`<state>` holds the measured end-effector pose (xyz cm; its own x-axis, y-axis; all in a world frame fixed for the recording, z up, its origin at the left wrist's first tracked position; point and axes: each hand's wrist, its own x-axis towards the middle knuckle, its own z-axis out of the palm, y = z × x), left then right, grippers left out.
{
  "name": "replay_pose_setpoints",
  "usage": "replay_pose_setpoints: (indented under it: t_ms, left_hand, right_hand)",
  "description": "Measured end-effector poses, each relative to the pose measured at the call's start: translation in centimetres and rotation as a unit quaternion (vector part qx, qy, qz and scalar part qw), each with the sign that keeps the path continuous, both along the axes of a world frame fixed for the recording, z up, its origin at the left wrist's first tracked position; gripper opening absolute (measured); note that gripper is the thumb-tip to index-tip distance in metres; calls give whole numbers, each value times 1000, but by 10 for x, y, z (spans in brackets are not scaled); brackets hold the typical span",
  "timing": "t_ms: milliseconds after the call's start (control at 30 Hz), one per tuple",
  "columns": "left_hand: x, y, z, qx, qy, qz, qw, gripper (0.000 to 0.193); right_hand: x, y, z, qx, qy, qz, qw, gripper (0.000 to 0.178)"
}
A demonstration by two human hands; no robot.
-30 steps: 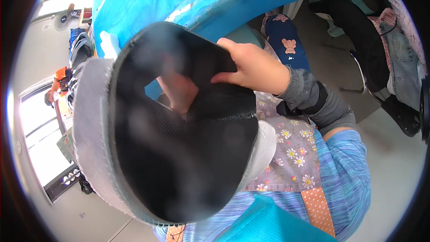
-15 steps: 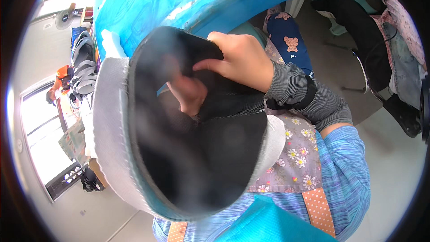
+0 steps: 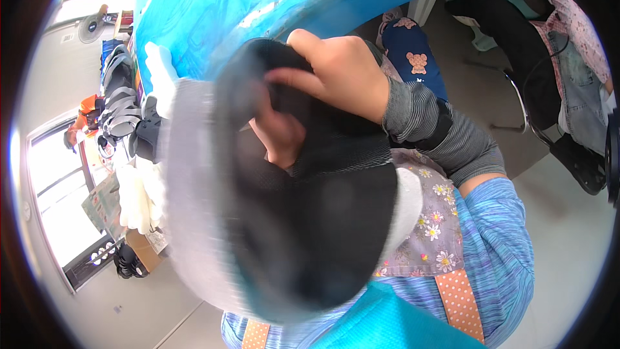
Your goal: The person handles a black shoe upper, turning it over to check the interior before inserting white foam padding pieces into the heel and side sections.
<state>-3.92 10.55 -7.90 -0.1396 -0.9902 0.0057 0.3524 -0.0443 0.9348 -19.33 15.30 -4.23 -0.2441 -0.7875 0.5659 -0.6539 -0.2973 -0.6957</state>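
Observation:
A large looped piece of light grey fabric with a black lining, which looks like a shoe upper [image 3: 190,200], fills the middle of the view, blurred and close. Its dark opening faces up. My right hand [image 3: 349,74] pinches the far rim, thumb inside and fingers over the outer side. Through the opening I see part of my left hand [image 3: 281,136], its fingers smeared and partly behind the black lining. The left forearm is hidden by the piece. A white edge flap [image 3: 408,207] stands out on the right side.
Blue plastic sheeting [image 3: 200,6] covers the surface ahead. At the left are stacked grey pieces [image 3: 119,97], pale glove-like shapes [image 3: 134,200] and a cardboard box [image 3: 142,252]. A chair draped with clothes [image 3: 571,90] stands at the right. A turquoise cloth [image 3: 381,320] hangs near me.
The shoe upper has shifted to the right and turned a little, uncovering more of the things at the left. My right hand has gone slightly up and left, still pinching the rim.

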Motion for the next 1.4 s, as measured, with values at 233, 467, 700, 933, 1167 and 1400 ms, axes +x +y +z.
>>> replay_pose_setpoints:
  t_ms: [233,467,700,933,1167,1400]
  left_hand:
    - [-5,-2,7,-11,-13,-2,1000,54]
    - [0,-7,39,-257,-306,-18,917,52]
    - [16,-34,50,-281,-245,-383,845,68]
    - [-13,-18,61,-230,-299,-248,892,33]
    - [-10,-2,62,-449,-412,-255,751,19]
    - [3,2,56,-371,-439,-275,770,47]
  right_hand:
    - [4,-14,-19,15,-73,-4,997,43]
    - [-5,-15,-29,61,-190,112,973,48]
    - [-63,-40,-51,-68,-148,139,977,23]
    - [-62,-33,9,-29,-292,360,886,21]
    - [-64,-36,-20,121,-522,454,712,22]
    - [-49,-15,-30,168,-574,476,644,23]
